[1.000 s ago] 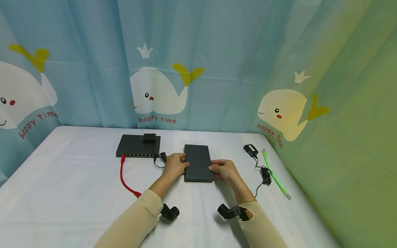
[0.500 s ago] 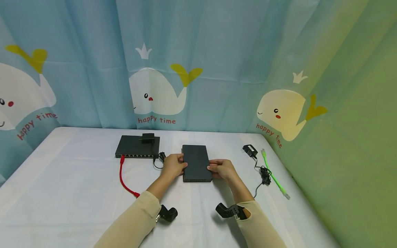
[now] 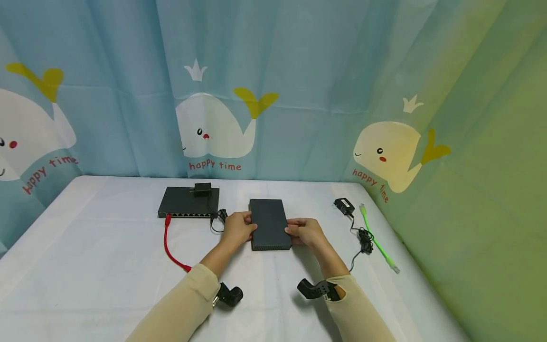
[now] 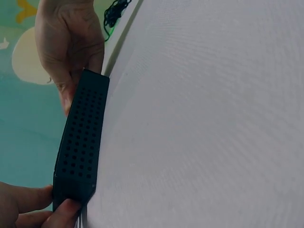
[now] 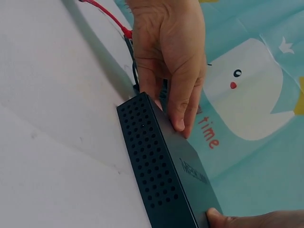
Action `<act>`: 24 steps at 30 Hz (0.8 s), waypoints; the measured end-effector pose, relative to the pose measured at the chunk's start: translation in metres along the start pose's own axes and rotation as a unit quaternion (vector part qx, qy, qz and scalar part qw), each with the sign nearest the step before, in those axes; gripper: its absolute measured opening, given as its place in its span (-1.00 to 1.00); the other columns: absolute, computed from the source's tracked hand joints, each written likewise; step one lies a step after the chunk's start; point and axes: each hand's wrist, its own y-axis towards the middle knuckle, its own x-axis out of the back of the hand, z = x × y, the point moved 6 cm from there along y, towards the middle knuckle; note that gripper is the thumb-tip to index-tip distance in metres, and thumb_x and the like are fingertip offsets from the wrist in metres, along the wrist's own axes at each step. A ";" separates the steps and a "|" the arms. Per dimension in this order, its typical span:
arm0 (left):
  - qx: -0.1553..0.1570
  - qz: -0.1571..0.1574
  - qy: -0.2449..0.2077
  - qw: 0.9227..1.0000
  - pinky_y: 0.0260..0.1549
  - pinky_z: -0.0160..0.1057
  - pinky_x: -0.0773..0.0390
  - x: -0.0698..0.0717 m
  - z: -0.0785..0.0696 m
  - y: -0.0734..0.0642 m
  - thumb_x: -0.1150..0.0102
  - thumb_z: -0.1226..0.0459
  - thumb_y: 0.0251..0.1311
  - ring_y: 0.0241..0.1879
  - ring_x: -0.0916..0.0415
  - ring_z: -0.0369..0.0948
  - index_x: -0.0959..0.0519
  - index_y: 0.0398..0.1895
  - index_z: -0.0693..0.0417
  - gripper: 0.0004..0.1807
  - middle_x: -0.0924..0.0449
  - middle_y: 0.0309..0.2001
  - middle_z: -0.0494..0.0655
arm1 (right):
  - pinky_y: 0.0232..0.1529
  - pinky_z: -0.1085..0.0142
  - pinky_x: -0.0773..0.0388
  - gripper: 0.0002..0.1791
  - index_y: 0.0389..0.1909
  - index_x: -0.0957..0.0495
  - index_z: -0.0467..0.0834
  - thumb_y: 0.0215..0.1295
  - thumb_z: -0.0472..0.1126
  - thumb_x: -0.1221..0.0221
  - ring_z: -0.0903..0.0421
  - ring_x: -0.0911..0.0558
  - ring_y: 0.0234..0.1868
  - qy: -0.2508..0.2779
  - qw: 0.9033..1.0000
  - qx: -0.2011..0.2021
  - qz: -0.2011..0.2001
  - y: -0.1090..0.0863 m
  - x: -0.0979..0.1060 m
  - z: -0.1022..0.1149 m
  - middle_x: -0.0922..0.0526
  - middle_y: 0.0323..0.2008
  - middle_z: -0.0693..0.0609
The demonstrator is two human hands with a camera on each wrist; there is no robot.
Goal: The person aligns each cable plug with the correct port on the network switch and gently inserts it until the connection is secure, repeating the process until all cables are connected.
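A flat black network switch (image 3: 269, 223) lies between my two hands near the middle of the table, its perforated end facing me in the head view. My left hand (image 3: 236, 230) holds its left long side, thumb on the top edge. On the opposite side my right hand (image 3: 306, 232) pinches the right edge. The left wrist view shows the perforated wall of the switch (image 4: 83, 133) close to the tablecloth; whether the underside touches it, I cannot tell. Faint lettering marks the top of the switch (image 5: 190, 166) in the right wrist view. Fingers under it are partly hidden.
A second black switch (image 3: 181, 202) sits at the back left, bearing a black power adapter (image 3: 202, 189). A red network cable (image 3: 170, 249) is plugged into its front. Another adapter (image 3: 344, 206) and a green network cable (image 3: 378, 247) lie right. A curtain (image 3: 307, 142) borders the table.
Both hands keep the same hold on the switch, which has shifted very slightly left. The head view has also drifted a little.
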 end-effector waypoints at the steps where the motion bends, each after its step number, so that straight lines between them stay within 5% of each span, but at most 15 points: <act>1: -0.002 0.002 -0.001 1.000 -0.53 -0.38 -0.67 -0.001 -0.001 0.000 -0.31 0.42 0.19 -0.36 -0.66 -0.18 -0.50 0.27 0.25 -0.47 -0.64 0.01 0.15 | -0.29 0.26 -0.72 -0.60 0.10 -0.57 -0.42 0.21 -0.46 -0.29 0.14 -0.70 -0.29 -0.006 1.000 0.001 -0.004 0.000 0.002 0.000 -0.69 -0.03 -0.29; 8: 0.002 0.022 -0.022 0.999 -0.51 -0.35 -0.68 -0.009 -0.004 0.005 -0.29 0.43 0.21 -0.39 -0.67 -0.17 -0.47 0.29 0.27 -0.45 -0.61 0.01 0.14 | -0.31 0.30 -0.71 -0.61 0.09 -0.58 -0.40 0.25 -0.41 -0.28 0.19 -0.68 -0.33 -0.023 1.000 0.010 -0.014 -0.002 0.011 0.001 -0.70 -0.08 -0.27; 13: -0.005 0.041 0.005 0.999 -0.46 -0.35 -0.68 0.000 -0.014 0.014 -0.25 0.33 0.28 -0.39 -0.70 -0.11 -0.49 0.28 0.25 -0.50 -0.62 0.04 0.15 | -0.30 0.28 -0.73 -0.64 0.08 -0.58 -0.40 0.28 -0.38 -0.26 0.20 -0.68 -0.37 -0.007 0.999 0.022 -0.026 -0.019 0.017 -0.005 -0.72 -0.19 -0.15; 20: -0.017 0.042 0.080 0.996 -0.24 -0.27 -0.70 0.013 -0.038 0.049 -0.23 0.25 0.32 -0.24 -0.72 -0.06 -0.51 0.26 0.22 -0.53 -0.61 0.13 0.14 | -0.32 0.32 -0.73 -0.65 0.05 -0.56 -0.47 0.26 -0.41 -0.27 0.20 -0.66 -0.41 0.036 0.998 0.038 -0.030 -0.035 0.015 -0.012 -0.68 -0.31 -0.04; 24: -0.032 0.047 0.137 0.989 -0.10 -0.20 -0.67 0.010 -0.040 0.067 -0.28 0.21 0.29 -0.12 -0.68 -0.06 -0.56 0.21 0.21 -0.54 -0.61 0.12 0.10 | -0.34 0.31 -0.73 -0.66 0.01 -0.57 -0.49 0.21 -0.47 -0.27 0.23 -0.64 -0.43 0.041 0.997 0.048 -0.042 -0.038 0.011 -0.012 -0.66 -0.39 -0.04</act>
